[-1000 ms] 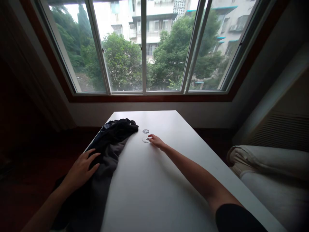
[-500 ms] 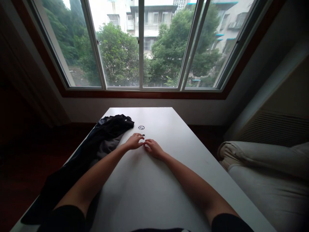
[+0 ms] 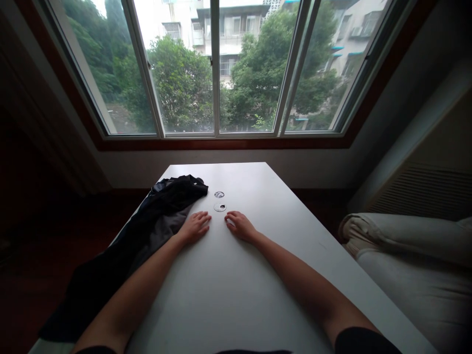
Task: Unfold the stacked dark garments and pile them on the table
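Observation:
On the white table [image 3: 221, 285] lie two small flat round pieces, one behind the other. The nearer round piece [image 3: 217, 208] is whitish with a dark spot; the farther round piece [image 3: 219, 194] has a grey and white pattern. What they are I cannot make out. My left hand [image 3: 195, 226] rests on the tabletop just left of the nearer piece, fingers apart, holding nothing. To its right my right hand [image 3: 239, 225] lies with fingers spread, its fingertips close to the nearer piece. Dark clothing [image 3: 165, 211] is heaped beside my left hand and forearm.
The dark clothing runs along the table's left side. A wide window [image 3: 217, 142] stands beyond the far edge. To the right of the table is a pale cushioned seat [image 3: 409, 255], with a slatted panel [image 3: 416, 189] behind it.
My left hand has drawn back and left, off the nearer round piece, which now shows whole. My hands have moved apart. The view has shifted slightly.

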Motion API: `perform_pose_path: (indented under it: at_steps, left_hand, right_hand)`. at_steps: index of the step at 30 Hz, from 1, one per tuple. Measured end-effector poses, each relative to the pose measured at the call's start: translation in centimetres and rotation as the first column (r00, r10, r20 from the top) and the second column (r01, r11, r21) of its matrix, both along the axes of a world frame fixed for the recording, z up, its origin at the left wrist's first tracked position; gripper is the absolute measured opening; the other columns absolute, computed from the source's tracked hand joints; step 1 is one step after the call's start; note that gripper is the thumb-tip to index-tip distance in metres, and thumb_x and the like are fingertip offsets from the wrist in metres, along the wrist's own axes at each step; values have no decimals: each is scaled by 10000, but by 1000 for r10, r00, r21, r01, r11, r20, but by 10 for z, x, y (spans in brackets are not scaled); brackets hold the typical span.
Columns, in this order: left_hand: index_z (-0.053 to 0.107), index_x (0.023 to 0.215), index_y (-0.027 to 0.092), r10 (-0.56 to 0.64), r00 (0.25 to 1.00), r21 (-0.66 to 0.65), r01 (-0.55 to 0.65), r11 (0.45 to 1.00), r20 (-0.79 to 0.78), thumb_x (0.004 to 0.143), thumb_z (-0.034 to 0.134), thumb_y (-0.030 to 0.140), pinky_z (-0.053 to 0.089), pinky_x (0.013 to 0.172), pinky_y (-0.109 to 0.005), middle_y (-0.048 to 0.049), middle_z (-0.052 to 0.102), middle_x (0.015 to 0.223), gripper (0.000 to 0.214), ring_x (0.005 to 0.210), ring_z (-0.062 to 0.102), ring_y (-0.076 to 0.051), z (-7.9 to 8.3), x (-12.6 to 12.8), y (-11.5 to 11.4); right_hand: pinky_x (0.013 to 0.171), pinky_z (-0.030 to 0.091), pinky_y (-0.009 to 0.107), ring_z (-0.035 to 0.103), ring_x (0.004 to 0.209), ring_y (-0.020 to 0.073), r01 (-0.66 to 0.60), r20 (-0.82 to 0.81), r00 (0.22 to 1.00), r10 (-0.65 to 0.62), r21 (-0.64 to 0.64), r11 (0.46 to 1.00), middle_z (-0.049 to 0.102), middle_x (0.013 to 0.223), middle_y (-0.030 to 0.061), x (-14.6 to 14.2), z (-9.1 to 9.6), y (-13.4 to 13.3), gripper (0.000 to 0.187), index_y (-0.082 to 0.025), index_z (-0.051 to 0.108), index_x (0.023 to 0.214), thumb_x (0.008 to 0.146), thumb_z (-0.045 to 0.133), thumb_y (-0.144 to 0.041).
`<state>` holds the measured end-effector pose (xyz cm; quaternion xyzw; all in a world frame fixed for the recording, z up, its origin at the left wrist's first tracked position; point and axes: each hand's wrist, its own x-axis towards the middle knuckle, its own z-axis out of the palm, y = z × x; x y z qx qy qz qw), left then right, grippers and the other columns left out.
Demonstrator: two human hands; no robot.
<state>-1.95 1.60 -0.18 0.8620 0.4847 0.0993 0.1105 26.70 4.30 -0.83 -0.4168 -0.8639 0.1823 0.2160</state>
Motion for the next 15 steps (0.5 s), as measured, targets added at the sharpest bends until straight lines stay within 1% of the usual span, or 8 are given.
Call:
perform_pose_path:
  at_steps: [3,5,8,10,11,13,15]
  left_hand:
    - [474,1536,251,61,997,-36,-63,997,-51,1012,469,487,222,1247,-500,-90,379,1633,574,1517,302,-308,-6,-5,3]
    - [415,1573,288,93,993,-74,-99,992,-78,1013,427,564,174,1253,-517,-69,304,1671,624,1549,228,-315,-10,-3,4]
    - [335,1608,326,159,979,-146,-178,973,-131,979,375,700,101,1245,-571,-56,206,1704,733,1573,130,-340,-10,0,11]
    - [312,1617,326,209,963,-185,-239,953,-169,948,359,761,72,1241,-584,-60,169,1712,800,1578,91,-347,-8,4,17]
    - [307,1620,316,234,955,-196,-269,943,-184,939,350,776,66,1240,-586,-66,157,1713,823,1579,79,-350,-7,6,21]
    - [299,1625,285,284,937,-198,-324,925,-203,939,319,779,64,1234,-602,-87,137,1715,845,1578,62,-363,-6,13,26]
    - [286,1630,255,339,917,-179,-377,909,-212,953,286,760,59,1223,-630,-112,118,1715,844,1577,46,-378,-7,21,28]
  right_hand:
    - [1142,383,400,528,1318,243,19,64,998,-20,25,999,608,1391,95,-5,-1,-2,319,-235,669,1274,987,548,-305]
    - [1184,331,410,475,1385,249,29,127,991,-32,25,999,554,1469,106,-7,-2,-3,393,-230,618,1370,1019,486,-350]
    - [1240,205,498,294,1517,296,42,261,965,-26,-53,998,365,1630,112,-9,-2,0,554,-243,475,1531,1037,418,-486]
    - [1247,128,557,182,1557,325,36,334,943,10,-131,991,239,1684,97,-8,0,5,668,-265,381,1593,1017,395,-602]
    - [1246,101,571,151,1564,331,27,354,935,31,-157,987,202,1694,89,-7,1,8,714,-273,350,1609,1003,386,-649]
    - [1246,76,574,136,1568,330,22,366,930,39,-160,987,180,1699,81,-5,2,11,765,-282,326,1618,982,380,-703]
    - [1247,88,559,164,1563,318,37,352,936,8,-120,992,211,1692,82,-3,2,12,753,-283,349,1608,984,384,-702]
